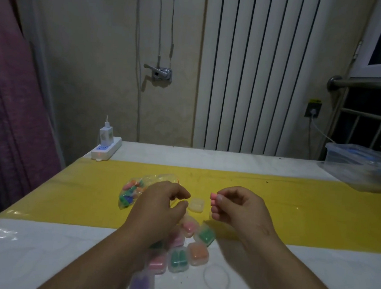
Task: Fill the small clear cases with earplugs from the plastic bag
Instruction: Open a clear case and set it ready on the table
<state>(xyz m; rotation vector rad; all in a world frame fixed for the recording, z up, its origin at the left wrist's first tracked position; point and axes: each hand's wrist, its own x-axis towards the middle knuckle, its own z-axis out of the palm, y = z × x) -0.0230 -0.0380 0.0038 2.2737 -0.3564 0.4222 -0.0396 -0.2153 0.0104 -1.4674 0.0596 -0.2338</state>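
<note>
My right hand [237, 208] pinches pink earplugs [213, 201] between thumb and fingers, held just right of an empty clear case [196, 204] on the yellow strip. My left hand [161, 206] hovers with loosely curled fingers and holds nothing, between the case and the plastic bag [132, 192] of mixed coloured earplugs. Several filled cases [178, 258] with pink, green, orange and purple plugs lie in a cluster below my hands, partly hidden by my left forearm.
A power strip with a charger [106, 148] sits at the table's far left corner. A clear plastic storage box [362, 168] stands at the far right. A clear elastic ring [217, 277] lies on the white cloth near the cases.
</note>
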